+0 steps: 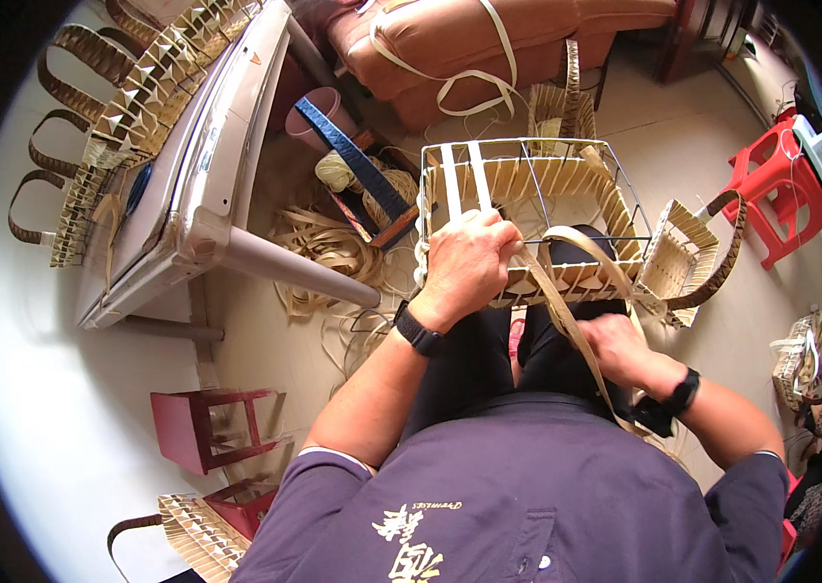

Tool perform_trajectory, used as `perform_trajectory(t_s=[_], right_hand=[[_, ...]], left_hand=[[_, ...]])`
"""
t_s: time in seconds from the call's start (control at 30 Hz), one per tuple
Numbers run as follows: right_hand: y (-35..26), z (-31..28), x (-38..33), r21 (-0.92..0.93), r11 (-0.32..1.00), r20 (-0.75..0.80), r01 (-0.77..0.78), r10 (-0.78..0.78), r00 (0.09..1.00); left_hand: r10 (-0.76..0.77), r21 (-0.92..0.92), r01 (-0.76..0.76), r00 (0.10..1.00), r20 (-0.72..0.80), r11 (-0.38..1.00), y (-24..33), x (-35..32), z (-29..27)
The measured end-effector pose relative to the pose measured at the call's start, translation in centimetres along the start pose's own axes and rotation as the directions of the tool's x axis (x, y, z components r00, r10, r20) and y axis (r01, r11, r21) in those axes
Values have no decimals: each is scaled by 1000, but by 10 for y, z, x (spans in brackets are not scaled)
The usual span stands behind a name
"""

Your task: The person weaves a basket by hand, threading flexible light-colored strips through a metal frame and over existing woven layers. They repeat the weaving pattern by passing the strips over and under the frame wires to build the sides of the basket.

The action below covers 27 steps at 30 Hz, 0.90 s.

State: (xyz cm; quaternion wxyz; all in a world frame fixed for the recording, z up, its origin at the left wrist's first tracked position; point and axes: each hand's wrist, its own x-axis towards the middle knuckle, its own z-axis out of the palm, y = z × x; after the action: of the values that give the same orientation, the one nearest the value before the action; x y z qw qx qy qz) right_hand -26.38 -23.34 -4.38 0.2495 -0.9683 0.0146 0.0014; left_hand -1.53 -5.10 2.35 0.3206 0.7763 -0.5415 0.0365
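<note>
A half-woven basket [617,202] with a dark wire frame rests on my lap, its walls laced with pale tan strips. Two white strips [478,176] cross the frame at its left side. My left hand [474,255] is closed over the near rim of the basket, its fingertips hidden inside. From beside it a long flat tan strip [560,309] runs down towards my right thigh, and a loop of strip arches over the near rim. My right hand [615,348] is closed on the strip just below the near right corner; its fingertips are partly hidden.
Finished baskets [143,102] stand on a table [226,136] at left. On the floor lie coiled strips [328,248] and a blue-handled basket [357,165]. A small basket [678,255] sits close by at right, near a red stool [782,189]. A brown sofa [527,44] stands ahead.
</note>
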Motion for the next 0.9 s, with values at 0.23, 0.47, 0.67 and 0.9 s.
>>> perform_trajectory(t_s=[0.23, 0.47, 0.67, 0.9], right_hand=[[75, 0, -177, -256, 927, 901, -273, 331, 280], [71, -29, -68, -436, 900, 694, -12, 345, 631], [-6, -30, 50, 460, 852, 171, -251, 192, 966], [-20, 10, 79, 930, 58, 356, -362, 95, 930]], left_hand=[[50, -1, -50, 998, -25, 999, 2, 3, 5], [37, 6, -37, 999, -5, 999, 0, 2, 6], [12, 34, -12, 1000, 13, 999, -2, 2, 0], [-16, 12, 16, 1000, 22, 1000, -1, 3, 0]])
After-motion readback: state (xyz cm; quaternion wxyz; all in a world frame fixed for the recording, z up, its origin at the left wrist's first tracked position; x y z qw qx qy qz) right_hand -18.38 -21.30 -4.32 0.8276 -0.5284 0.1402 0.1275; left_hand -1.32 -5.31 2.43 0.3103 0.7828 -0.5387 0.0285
